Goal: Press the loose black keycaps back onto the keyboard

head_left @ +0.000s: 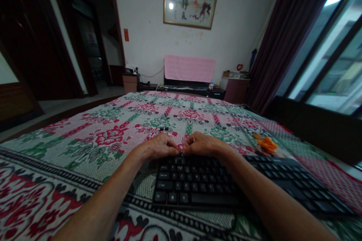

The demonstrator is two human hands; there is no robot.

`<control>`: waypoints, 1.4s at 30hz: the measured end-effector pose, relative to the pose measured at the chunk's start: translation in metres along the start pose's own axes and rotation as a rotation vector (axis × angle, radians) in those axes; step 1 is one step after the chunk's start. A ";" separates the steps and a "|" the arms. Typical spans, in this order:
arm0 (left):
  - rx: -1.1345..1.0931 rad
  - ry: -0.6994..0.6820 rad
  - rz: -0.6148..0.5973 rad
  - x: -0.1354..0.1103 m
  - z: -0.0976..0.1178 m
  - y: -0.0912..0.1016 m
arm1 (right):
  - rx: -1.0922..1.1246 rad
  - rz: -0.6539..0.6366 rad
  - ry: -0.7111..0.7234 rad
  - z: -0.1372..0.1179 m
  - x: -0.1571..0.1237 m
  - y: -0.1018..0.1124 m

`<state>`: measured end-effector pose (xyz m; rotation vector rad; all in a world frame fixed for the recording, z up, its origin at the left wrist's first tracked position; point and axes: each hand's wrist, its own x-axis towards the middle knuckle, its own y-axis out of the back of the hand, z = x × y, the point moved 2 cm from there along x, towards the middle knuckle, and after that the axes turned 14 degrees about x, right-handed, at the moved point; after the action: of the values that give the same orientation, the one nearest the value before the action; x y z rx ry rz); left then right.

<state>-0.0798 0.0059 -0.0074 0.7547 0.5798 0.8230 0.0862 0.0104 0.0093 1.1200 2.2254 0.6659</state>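
Note:
A black keyboard [215, 198] lies on the flowered cloth in front of me. Over its upper left edge my left hand [161, 146] is closed in a pinch, fingertips down by the top row of keys. My right hand [202, 144] pinches at the same spot, its fingertips almost meeting those of the left. Whatever is between the fingers is too small and hidden to make out. Just below the fingertips, a spot in the top rows [180, 161] looks different from the keys around it. Beyond my left hand, small black pieces [164, 129] rest on the cloth.
An orange crumpled cloth [267, 144] lies behind the keyboard's right part. The flowered cloth [113, 135] spreads over the wide surface. Farther off are a low black stand [195, 92], a pink cover [189, 67] and side cabinets. A dark curtain [294, 41] and window are at right.

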 end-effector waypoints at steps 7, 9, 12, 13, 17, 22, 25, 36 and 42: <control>-0.074 0.064 0.009 -0.005 0.007 0.000 | 0.025 0.018 -0.077 -0.004 0.002 -0.001; -0.095 0.065 0.018 -0.004 0.007 0.000 | 0.011 0.032 -0.098 -0.007 0.002 -0.001; -0.108 0.069 0.024 -0.001 0.003 -0.003 | -0.009 0.029 -0.101 -0.011 0.003 0.000; -0.110 0.067 0.027 0.000 0.002 -0.004 | -0.012 0.024 -0.095 -0.010 0.004 0.000; -0.137 0.098 0.028 0.003 0.003 -0.006 | 0.011 0.016 -0.065 -0.002 0.006 0.001; -0.188 0.137 0.001 -0.001 0.011 -0.003 | 0.042 0.003 -0.060 0.005 0.007 0.002; -0.213 0.138 -0.016 -0.002 0.011 -0.003 | 0.015 -0.003 -0.088 0.001 0.007 0.001; -0.276 0.177 -0.014 0.007 -0.001 -0.010 | 0.060 0.044 -0.099 -0.008 0.001 -0.002; -0.271 0.184 -0.014 0.004 0.002 -0.007 | 0.139 -0.041 0.079 -0.003 -0.003 0.001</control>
<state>-0.0730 0.0054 -0.0125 0.4298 0.6216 0.9428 0.0861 0.0082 0.0122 1.1295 2.3863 0.5553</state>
